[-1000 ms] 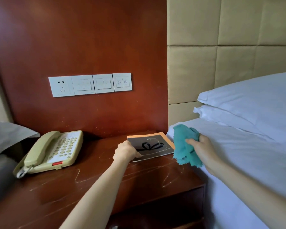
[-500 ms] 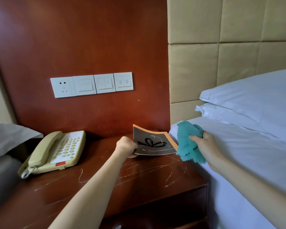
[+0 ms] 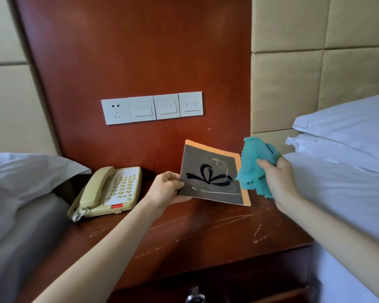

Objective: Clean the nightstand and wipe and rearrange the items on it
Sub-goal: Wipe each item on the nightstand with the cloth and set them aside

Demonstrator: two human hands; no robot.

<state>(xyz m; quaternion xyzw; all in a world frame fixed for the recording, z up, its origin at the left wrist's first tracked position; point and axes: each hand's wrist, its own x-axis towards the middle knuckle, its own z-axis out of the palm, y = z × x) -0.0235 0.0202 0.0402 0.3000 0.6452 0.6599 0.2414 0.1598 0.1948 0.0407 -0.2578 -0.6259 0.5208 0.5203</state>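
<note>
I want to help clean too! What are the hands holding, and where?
The left hand pinches the booklet at its left edge, lifted off the nightstand. The right hand clutches the bunched cloth.

Teal cloth [image 3: 255, 165], grey orange-edged booklet [image 3: 212, 173] with black bow, beige phone [image 3: 106, 191]

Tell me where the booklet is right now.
The booklet is at centre, held by the left hand above the nightstand, beside the teal cloth.

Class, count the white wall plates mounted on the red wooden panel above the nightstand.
4, in one row: the power socket at far left, then three switch plates to its right. None looks hidden.
</note>
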